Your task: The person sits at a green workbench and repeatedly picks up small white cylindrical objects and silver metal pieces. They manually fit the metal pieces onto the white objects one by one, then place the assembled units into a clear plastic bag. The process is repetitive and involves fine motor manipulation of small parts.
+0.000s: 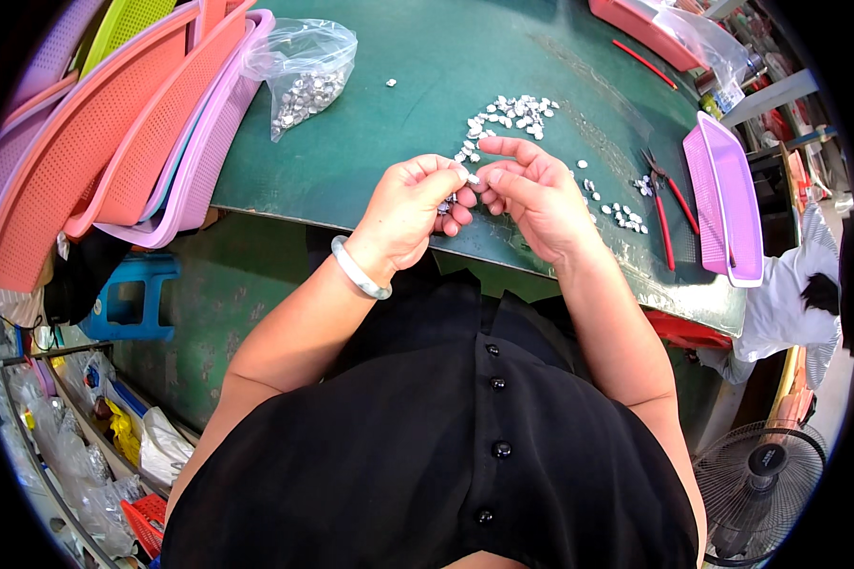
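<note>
L hand (413,201) & R hand (529,196) pinch a metal bit (473,179) tgthr, prob to steady it, w/ extra bits (448,203) tucked in L.

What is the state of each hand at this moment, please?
Left hand: closed, holding small silvery pieces.
Right hand: close to the left one; whether it grips a piece cannot be told.
</note>
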A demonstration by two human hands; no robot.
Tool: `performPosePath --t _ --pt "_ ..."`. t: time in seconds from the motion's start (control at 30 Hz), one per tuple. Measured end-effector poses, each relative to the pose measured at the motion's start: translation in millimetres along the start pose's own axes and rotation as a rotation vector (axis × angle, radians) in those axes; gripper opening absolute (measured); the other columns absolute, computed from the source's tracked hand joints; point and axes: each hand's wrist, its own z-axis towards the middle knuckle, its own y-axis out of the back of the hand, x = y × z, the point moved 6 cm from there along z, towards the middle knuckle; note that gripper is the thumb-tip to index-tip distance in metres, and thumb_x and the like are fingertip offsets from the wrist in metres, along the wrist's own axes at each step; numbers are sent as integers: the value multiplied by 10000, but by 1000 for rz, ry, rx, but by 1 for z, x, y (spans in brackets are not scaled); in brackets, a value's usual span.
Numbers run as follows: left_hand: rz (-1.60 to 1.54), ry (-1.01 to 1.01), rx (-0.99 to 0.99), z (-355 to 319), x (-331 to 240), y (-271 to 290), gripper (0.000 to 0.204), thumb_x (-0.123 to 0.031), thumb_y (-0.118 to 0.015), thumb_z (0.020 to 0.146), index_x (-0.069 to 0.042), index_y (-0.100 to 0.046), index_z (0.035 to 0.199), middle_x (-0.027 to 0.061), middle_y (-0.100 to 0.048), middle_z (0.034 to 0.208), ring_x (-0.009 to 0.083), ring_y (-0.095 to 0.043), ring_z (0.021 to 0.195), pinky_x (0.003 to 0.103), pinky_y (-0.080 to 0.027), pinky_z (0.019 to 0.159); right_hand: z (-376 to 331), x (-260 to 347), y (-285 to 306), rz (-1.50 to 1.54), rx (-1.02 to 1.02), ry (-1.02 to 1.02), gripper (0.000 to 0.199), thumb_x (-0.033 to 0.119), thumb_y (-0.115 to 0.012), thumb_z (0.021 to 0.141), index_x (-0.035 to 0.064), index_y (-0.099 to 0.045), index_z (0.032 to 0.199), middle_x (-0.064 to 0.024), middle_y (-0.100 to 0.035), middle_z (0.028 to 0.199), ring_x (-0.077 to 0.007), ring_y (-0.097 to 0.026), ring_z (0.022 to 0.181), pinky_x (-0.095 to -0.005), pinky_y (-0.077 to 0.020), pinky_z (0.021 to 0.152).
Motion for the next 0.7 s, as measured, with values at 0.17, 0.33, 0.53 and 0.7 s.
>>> performPosePath --t 0.17,0.33,0.53,0.7 --pt "-18 7 15 1 0 1 96 -144 -531 864 -67 -570 821 30 -587 701 100 -549 571 206 -425 486 -3 5 -3 -90 -2 48 434 9 -597 773 -33 -434 1174 -50 -591 828 -85 -523 696 -200 -401 616" --pt "-47 -5 26 2 1 2 103 -147 -543 856 -47 -559 839 45 -590 720 111 -561 578 215 -453 494 -3 9 -8 -159 -6 115 455 -3 -598 778 -32 -417 1194 -47 -588 838 -77 -528 719 -200 -410 642" --pt "-138 14 50 2 0 3 101 -148 -525 863 -50 -549 855 51 -590 753 124 -562 614 221 -452 524 -5 17 -19 -241 26 212 399 -17 -555 794 -55 -424 1169 -55 -589 830 -105 -570 786 -235 -457 726" --pt "-334 1 81 1 -4 13 100 -103 -501 856 -28 -539 910 62 -579 787 139 -548 664 243 -449 565 -1 16 -11 -577 -75 348 354 -15 -560 782 -7 -487 1128 -55 -596 826 -120 -589 759 -254 -467 715"
